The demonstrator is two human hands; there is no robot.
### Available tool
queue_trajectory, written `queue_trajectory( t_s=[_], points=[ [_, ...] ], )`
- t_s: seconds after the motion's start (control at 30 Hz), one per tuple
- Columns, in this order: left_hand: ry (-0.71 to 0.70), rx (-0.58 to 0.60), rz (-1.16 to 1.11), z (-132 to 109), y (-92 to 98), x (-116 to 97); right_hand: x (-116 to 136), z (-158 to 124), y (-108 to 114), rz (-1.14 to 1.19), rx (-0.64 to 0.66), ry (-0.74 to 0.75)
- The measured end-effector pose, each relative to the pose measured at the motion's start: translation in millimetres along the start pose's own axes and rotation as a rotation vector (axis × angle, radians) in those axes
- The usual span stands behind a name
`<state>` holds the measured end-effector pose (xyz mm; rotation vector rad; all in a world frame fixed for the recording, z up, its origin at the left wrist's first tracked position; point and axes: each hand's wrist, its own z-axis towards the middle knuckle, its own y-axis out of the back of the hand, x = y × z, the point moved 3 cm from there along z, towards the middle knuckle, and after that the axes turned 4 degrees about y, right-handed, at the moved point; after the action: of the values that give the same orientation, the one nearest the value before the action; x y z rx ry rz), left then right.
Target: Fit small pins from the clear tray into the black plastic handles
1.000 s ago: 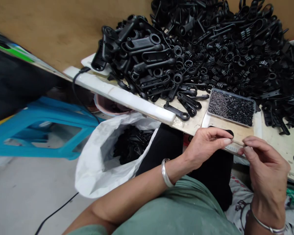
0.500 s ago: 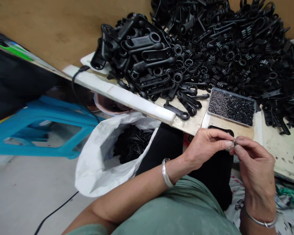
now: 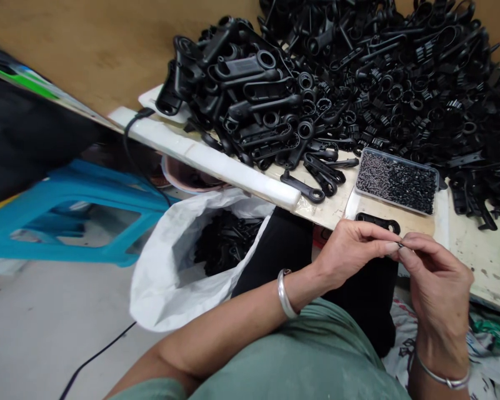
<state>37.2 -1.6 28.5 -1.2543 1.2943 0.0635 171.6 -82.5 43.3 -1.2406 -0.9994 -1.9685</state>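
My left hand point(image 3: 354, 250) and my right hand point(image 3: 435, 272) meet fingertip to fingertip over my lap, at the table's front edge. Both pinch at a tiny dark piece point(image 3: 400, 244) between thumbs and forefingers; it is too small to name. Just behind the fingers, a black plastic handle-shaped part point(image 3: 377, 222) lies on the table, partly covered by my left hand. Beyond it stands a clear plastic box point(image 3: 395, 208) holding many tiny pieces, greyish on the left side and black on the right.
Black plastic parts point(image 3: 270, 105) and ribbed rings point(image 3: 395, 91) are heaped across the back. One loose handle part point(image 3: 302, 186) lies near a white foam strip point(image 3: 208, 161). Below are a white sack point(image 3: 162, 278) of black parts and a blue stool point(image 3: 83, 189).
My hands stay joined at the fingertips with only slight finger movement. The view has shifted a little, and more of the black part behind my fingers shows.
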Motion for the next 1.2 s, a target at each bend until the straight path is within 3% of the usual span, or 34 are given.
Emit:
queue_trajectory(
  t_s=[0.17, 0.43, 0.6, 0.7, 0.83, 0.9, 1.0, 1.2],
  points=[
    [-0.026, -0.014, 0.07, -2, 2.1, 0, 6, -2, -2, -0.136, -0.042, 0.004],
    [-0.091, -0.047, 0.259, -4, 4.0, -1, 23, -7, -5, -0.502, -0.009, 0.318],
    [-0.136, -0.012, 0.358, -3, 3.7, 1, 24, -5, -8, -0.525, -0.023, 0.333],
    [-0.273, 0.026, 0.557, -5, 4.1, -3, 20, -2, -4, -0.497, -0.034, 0.274],
    [-0.723, -0.008, 1.063, -10, 4.8, -19, 9, 6, 11, -0.533, -0.082, 0.228],
    [-0.849, -0.021, 1.277, -9, 6.4, -21, 4, 11, 18, -0.573, -0.059, 0.233],
    [-0.83, -0.015, 1.419, -1, 11.7, -16, -2, 17, 19, -0.649, 0.048, 0.274],
    [-0.802, -0.055, 1.369, 11, 19.3, -5, 1, 23, 6, -0.742, 0.175, 0.419]
  ],
)
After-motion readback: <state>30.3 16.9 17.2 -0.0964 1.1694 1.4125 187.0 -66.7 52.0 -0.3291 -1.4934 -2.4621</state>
